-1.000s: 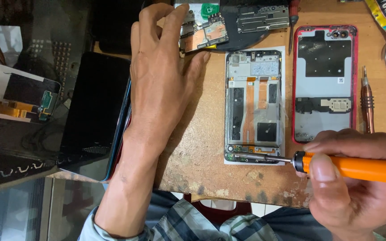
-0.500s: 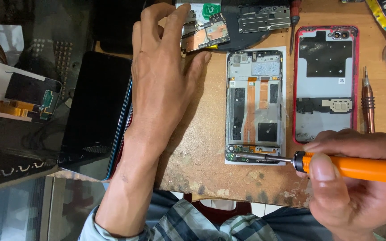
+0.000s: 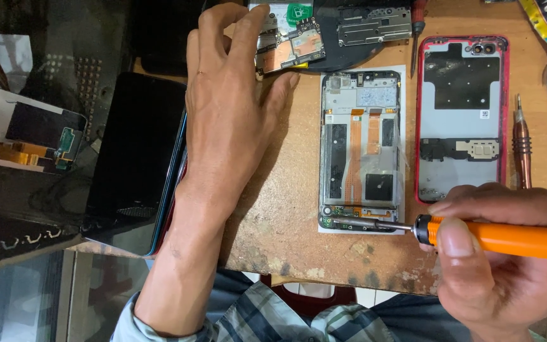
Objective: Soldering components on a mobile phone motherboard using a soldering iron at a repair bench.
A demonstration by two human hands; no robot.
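Right hand (image 3: 508,266) holds orange screwdriver (image 3: 508,239) on opened phone (image 3: 362,152); left hand (image 3: 232,107) touches circuit board (image 3: 292,47).

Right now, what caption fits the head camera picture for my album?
Right hand touches an orange screwdriver to an opened phone; left hand rests on a circuit board.

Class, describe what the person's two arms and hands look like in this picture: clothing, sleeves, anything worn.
Both hands are bare: no gloves, rings or watch visible. The left hand has a bare forearm with a blue-and-white plaid sleeve pushed up near the elbow. The right hand shows no sleeve in view.
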